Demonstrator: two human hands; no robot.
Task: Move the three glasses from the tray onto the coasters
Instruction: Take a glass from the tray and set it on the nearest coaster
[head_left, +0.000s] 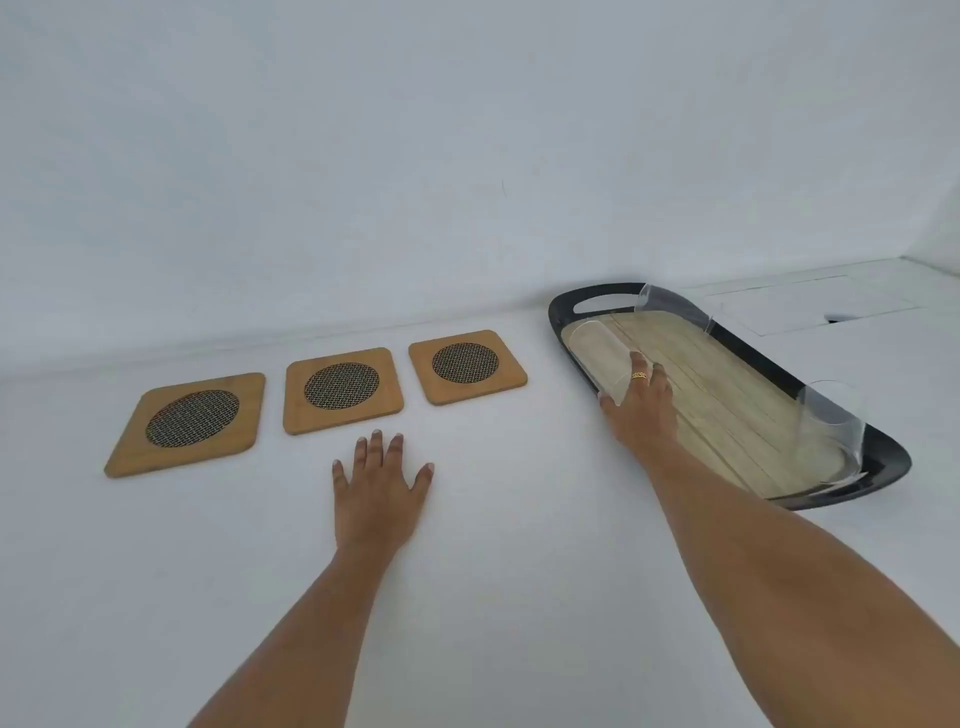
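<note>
Three coasters lie left of my right hand, its grip wrapping the tray's nearest-left glass; left hand spread flat.

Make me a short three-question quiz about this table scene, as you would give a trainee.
1. How many coasters have a glass on them?
2. True or false: the left hand is holding a glass.
3. Which glass does the right hand touch: A) the one at the tray's left edge, B) the far one, C) the one nearest the camera?

Key
1. None. All three coasters are bare; the far glass and the near glass stand on the tray.
2. False. It lies flat on the table, fingers spread.
3. A. Its fingers are on the left glass.
</note>
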